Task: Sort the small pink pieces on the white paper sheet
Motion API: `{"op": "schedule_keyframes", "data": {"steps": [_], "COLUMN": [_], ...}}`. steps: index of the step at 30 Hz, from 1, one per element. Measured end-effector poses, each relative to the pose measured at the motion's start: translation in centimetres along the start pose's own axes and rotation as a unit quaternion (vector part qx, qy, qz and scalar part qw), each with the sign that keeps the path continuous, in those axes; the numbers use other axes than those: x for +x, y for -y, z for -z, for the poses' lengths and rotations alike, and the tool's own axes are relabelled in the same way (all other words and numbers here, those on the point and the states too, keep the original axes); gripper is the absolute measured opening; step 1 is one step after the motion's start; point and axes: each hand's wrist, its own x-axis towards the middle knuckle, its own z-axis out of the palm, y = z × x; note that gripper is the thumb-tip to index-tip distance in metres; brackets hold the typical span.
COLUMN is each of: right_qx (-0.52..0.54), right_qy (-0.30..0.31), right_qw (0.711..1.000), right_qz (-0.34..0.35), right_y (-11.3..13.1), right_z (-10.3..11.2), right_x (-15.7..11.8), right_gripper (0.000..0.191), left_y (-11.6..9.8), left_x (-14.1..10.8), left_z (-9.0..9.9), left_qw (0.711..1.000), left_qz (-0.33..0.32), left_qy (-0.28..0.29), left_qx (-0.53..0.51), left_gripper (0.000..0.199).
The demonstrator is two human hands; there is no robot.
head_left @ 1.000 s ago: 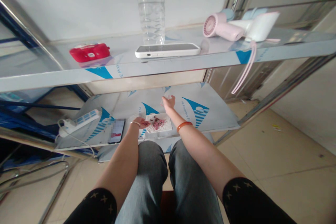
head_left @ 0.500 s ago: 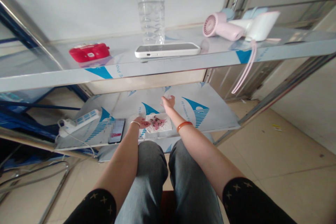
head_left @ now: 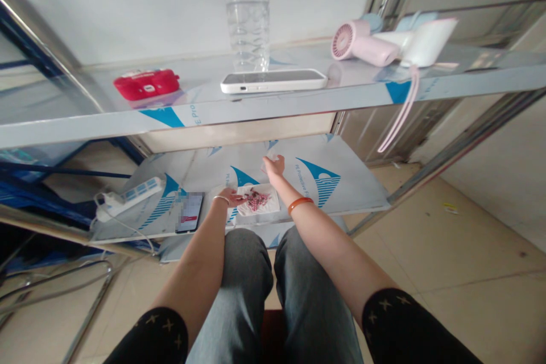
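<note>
Left hand: sitting at the left edge of the white paper sheet with small red bits scattered on it, fingers pinched narrow right at the red bits. Honestly too small to say if it's got one.
Right hand: reached further back on the lower metal shelf with blue-printed film, past the far edge of the sheet, fingers loosely closed around something small and whitish. Can't make out what it is.
Sheet: flat on the lower shelf, near the front edge, just above the knees.
Neighbours: dark smartphone lying face up just left of the sheet, white power strip further left.
Upper shelf: red case, white phone, clear water bottle, pink hair dryer with its cord dangling over the front edge.
Risk: my guess is a forearm nudging the sheet sends the bits sliding off the slick film onto the floor.
</note>
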Motion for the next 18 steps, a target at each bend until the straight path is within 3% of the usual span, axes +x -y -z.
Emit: {"op": "schedule_keyframes", "data": {"steps": [6, 18], "right_qx": [0.027, -0.027], "right_qy": [-0.002, 0.017], "right_qw": [1.0, 0.999], "right_qz": [-0.005, -0.009], "right_y": [0.35, 0.36], "right_z": [0.09, 0.25], "right_x": [-0.46, -0.27], "right_gripper": [0.071, 0.068], "left_y": [-0.1, -0.11], "left_x": [-0.48, -0.89], "left_z": [-0.29, -0.08], "left_qw": [1.0, 0.99], "left_qz": [0.005, -0.029], "left_qy": [-0.004, -0.001], "left_qx": [-0.011, 0.139], "left_gripper": [0.042, 0.033]}}
